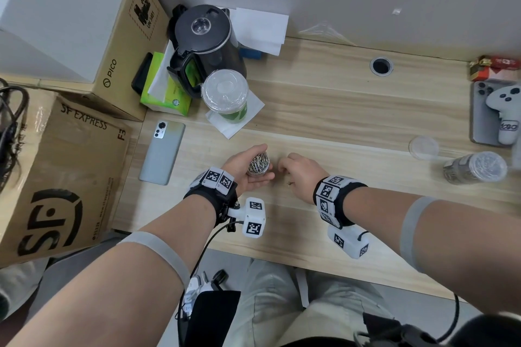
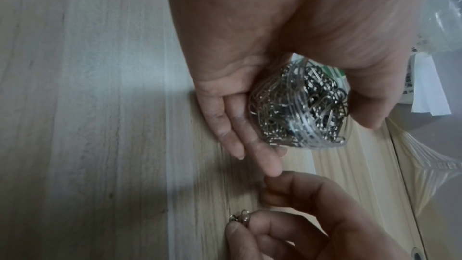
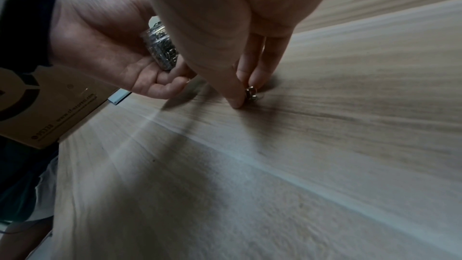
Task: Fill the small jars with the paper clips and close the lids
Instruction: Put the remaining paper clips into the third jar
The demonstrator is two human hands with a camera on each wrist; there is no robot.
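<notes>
The left hand [image 1: 248,169] cradles the clip-filled small jar [image 1: 258,164] — just beside it, the right hand [image 1: 301,175] pinches a paper clip [image 3: 251,92] against the table [image 1: 338,110].

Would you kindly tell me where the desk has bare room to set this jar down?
Bare wood lies between the right hand and the loose lid, and below the cable hole. It is crowded around the kettle and cup.

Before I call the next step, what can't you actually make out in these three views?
- Whether the right hand has lifted the loose paper clip off the table: its own fingers hide the grip, wrist views.
- Second jar, head view: blurred; lid seating unclear.
- Jar in left hand: palm hides its base.
</notes>
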